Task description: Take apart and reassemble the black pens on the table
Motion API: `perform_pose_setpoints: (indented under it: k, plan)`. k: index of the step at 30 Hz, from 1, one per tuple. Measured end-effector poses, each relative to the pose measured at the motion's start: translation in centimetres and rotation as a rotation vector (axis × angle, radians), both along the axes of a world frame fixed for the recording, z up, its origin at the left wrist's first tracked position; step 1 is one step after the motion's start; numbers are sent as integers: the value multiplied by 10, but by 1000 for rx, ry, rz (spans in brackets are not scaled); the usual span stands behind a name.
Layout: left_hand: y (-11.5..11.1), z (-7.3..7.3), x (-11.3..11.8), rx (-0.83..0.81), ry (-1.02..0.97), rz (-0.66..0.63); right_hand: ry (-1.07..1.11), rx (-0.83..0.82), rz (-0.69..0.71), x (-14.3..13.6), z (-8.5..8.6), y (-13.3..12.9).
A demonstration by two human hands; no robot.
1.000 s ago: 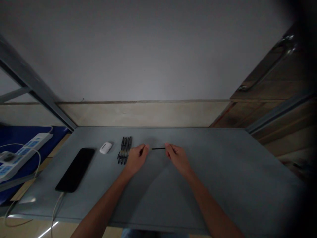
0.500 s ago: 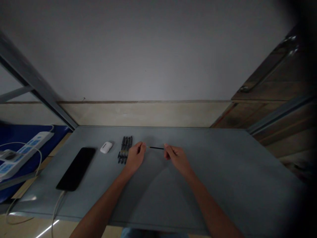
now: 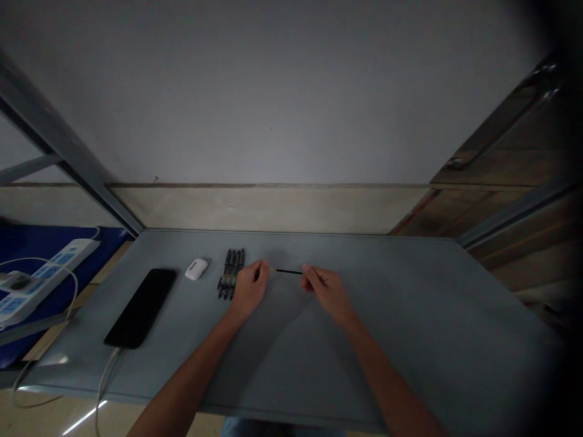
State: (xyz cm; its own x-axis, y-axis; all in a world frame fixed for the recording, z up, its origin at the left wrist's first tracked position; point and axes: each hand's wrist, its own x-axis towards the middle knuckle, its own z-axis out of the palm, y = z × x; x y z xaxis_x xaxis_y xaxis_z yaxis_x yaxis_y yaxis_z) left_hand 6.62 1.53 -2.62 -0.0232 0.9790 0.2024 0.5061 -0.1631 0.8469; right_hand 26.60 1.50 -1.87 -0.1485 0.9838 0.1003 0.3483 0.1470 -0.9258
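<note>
A thin dark rod (image 3: 288, 272), like a pen refill with a lighter left end, spans the gap between my hands above the grey table (image 3: 291, 364). My left hand (image 3: 252, 284) pinches its left end, and my right hand (image 3: 322, 286) grips the right end between thumb and fingers. Several dark pens (image 3: 231, 273) lie side by side just left of my left hand, which partly covers them at the lower right. Farther left is a small white case (image 3: 197, 269).
A black phone (image 3: 141, 308) with a white cable lies on the table's left part. Beyond the left edge, a white power strip (image 3: 45, 280) rests on a blue surface. A pale wall rises behind the table; metal posts stand at both back corners.
</note>
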Motion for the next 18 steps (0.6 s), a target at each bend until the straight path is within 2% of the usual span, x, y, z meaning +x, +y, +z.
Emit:
perform_pose_setpoints:
  k: [6, 14, 18]
  plan:
    - [2, -2, -1, -32, -36, 12, -26, 73, -32, 1, 0, 2]
    - [-1, -1, 2, 2, 52, -4, 29, 6, -31, 2, 3, 0]
    - [-1, -1, 2, -20, 22, -10, 10, 15, -34, 2, 4, 1]
